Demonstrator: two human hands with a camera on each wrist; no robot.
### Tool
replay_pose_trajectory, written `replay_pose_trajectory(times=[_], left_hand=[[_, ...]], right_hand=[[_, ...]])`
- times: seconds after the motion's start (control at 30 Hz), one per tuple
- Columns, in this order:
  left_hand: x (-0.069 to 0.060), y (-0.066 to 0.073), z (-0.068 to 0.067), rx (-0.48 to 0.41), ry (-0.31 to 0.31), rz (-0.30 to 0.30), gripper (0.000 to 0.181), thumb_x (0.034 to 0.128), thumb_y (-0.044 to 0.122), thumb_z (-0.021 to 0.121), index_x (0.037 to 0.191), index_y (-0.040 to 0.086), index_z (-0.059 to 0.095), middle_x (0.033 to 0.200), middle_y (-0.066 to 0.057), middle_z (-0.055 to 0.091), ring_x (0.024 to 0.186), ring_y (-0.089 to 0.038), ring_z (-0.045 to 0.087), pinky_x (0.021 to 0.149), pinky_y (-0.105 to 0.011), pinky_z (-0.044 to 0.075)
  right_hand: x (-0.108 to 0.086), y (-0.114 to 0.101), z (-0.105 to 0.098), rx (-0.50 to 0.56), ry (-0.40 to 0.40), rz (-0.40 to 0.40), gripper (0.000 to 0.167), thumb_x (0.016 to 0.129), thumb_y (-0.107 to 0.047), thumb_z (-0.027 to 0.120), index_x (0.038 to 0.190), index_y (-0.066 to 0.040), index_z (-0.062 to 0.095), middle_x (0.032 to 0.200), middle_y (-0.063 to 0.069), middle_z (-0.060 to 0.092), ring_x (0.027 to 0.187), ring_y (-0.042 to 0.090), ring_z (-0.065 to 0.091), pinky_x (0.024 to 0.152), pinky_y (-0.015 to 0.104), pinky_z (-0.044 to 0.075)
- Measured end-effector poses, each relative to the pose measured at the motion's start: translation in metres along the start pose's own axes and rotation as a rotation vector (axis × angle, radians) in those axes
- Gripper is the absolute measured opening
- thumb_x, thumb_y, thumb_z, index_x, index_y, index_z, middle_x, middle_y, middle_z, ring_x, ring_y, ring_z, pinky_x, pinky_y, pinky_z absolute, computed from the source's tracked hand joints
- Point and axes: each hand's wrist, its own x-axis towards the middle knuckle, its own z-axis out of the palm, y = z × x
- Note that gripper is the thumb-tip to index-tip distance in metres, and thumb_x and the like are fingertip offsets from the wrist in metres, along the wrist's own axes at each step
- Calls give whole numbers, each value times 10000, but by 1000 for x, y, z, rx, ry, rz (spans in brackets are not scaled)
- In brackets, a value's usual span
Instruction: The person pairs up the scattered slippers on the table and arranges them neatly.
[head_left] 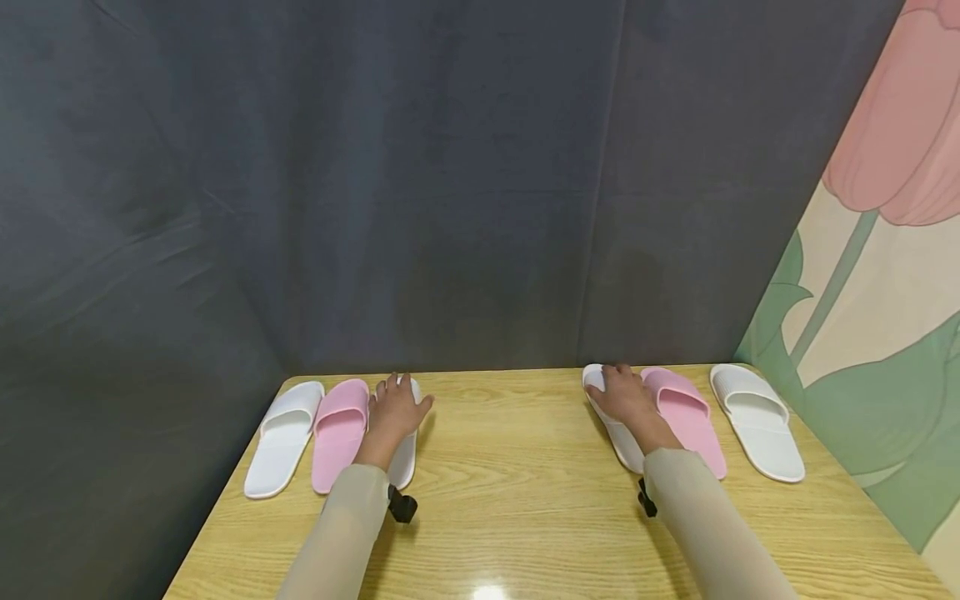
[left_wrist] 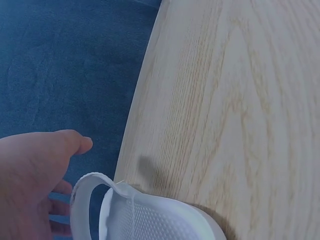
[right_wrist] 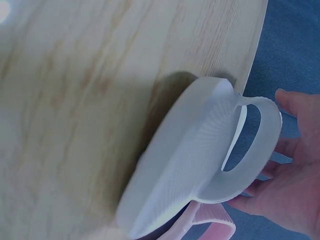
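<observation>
stretching forward, both hands [head_left: 392,414] [head_left: 628,402] released, thumbs inward, over inner white slippers [head_left: 403,467] [head_left: 627,446]

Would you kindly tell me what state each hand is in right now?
Left hand: open, at a white slipper, not gripping it.
Right hand: open, at another white slipper, not gripping it.

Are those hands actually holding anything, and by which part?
Nothing appears held: the left hand is open over one white slipper, the right hand over another white slipper. Whether they touch is unclear.

The right hand [right_wrist: 292,182] is beside a white slipper [right_wrist: 180,155], a pink slipper [right_wrist: 211,212] alongside.
</observation>
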Motion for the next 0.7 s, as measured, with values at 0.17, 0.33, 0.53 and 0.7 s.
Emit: replay_pose_trajectory(times=[0.17,0.33,0.53,0.7], left_hand=[[3,-1,2,-10,-11,-17,783,974,480,593,1524,-32,375,1554,-292,348,1422,-482,312,1126,-650,279],[4,-4,5,-27,-39,-46,795,968,479,593,1529,-32,358,1557,-290,335,1433,-489,282,1118,-669,275],[2,-4,5,-18,-74,-64,813,967,487,590,1535,-36,338,1564,-297,311,1439,-496,260,1118,-689,248],[1,-3,3,-17,-86,-67,809,965,466,607,1534,-41,334,1565,-305,300,1442,-500,248,1114,-704,238]], right_hand=[[2,-2,-1,20,-14,27,671,1020,-384,539,1473,90,395,1471,378,351,1303,603,380,1020,699,359],[4,-1,1,26,-27,46,686,1020,-389,532,1488,87,373,1498,372,321,1333,596,348,1038,701,342],[7,0,1,21,-41,51,712,1020,-398,508,1509,90,338,1526,378,280,1354,606,318,1044,710,334],[7,1,-1,17,-67,66,729,1030,-414,486,1540,71,296,1570,360,224,1364,611,303,1056,713,322]])
